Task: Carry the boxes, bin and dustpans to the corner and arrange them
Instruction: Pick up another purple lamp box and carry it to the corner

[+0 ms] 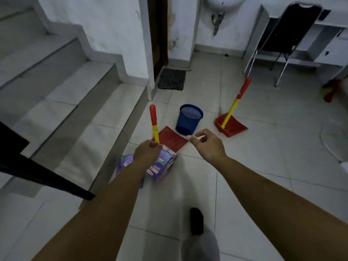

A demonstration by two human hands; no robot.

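Note:
My left hand (146, 152) is curled over the top edge of a purple box (164, 167) on the floor by the bottom stair. A second purple box (123, 162) sits just left of it, partly hidden by my forearm. Right behind the boxes stands a red dustpan (174, 138) with an upright yellow-and-red handle. My right hand (206, 144) hovers above the floor to the right of that pan, fingers loosely curled and holding nothing. Further back stands a blue mesh bin (189, 119). A second red dustpan (232, 126) is to its right.
Tiled stairs (62, 87) rise on the left, with a black rail (43, 176) low at the left. A dark doormat (172, 79) lies at a doorway ahead. A black chair (280, 40) and a white desk stand at the back right. My foot (196, 221) is below.

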